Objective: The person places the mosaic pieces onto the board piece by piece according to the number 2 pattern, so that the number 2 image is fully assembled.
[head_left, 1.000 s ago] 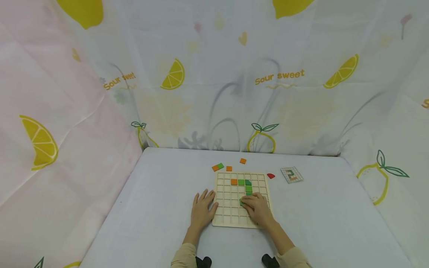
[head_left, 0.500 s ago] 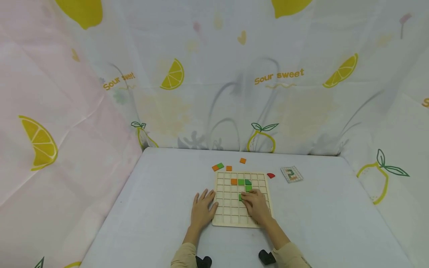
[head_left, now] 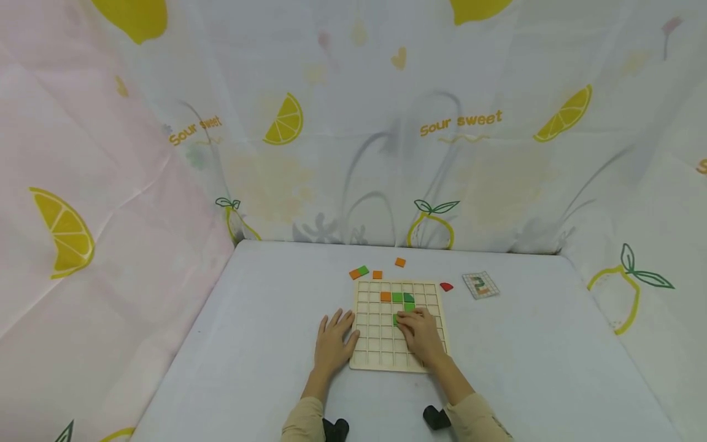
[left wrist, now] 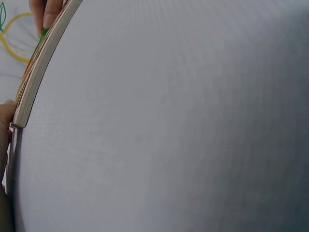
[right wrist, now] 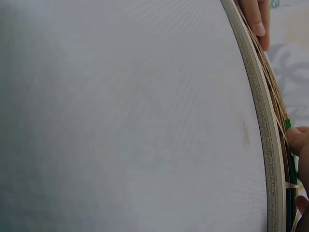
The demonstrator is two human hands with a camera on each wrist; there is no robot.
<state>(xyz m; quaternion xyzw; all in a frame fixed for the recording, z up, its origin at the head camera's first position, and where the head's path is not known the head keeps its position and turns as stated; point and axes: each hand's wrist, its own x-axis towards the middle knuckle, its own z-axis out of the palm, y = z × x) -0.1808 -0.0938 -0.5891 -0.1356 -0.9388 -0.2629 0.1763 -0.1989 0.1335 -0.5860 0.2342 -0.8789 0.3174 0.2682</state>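
A wooden grid board [head_left: 374,344] lies on the white table. Along its left edge rests my left hand [head_left: 333,344], fingers spread and nearly straight, with fingertips and thumb touching the edge. My right hand [head_left: 422,334] is over the board's middle and pinches a small green tile [head_left: 395,320] between thumb and fingers. Beyond that hand, an orange tile [head_left: 385,297], a light green tile [head_left: 397,298] and a dark green tile with a curved edge [head_left: 409,298] sit in a row. Below the dark one is another green tile [head_left: 409,307]. The right hand covers some nearby cells.
Behind the board lie an orange tile touching a green one [head_left: 363,270], plus two single orange tiles, one near [head_left: 377,275] and one farther back [head_left: 400,262]. A red quarter-round tile [head_left: 446,286] is off the right corner. A patterned card [head_left: 480,285] lies farther right.
My right hand has slid away from me across the board, bringing the pinched green tile nearer the upper row. The left hand stays where it was.
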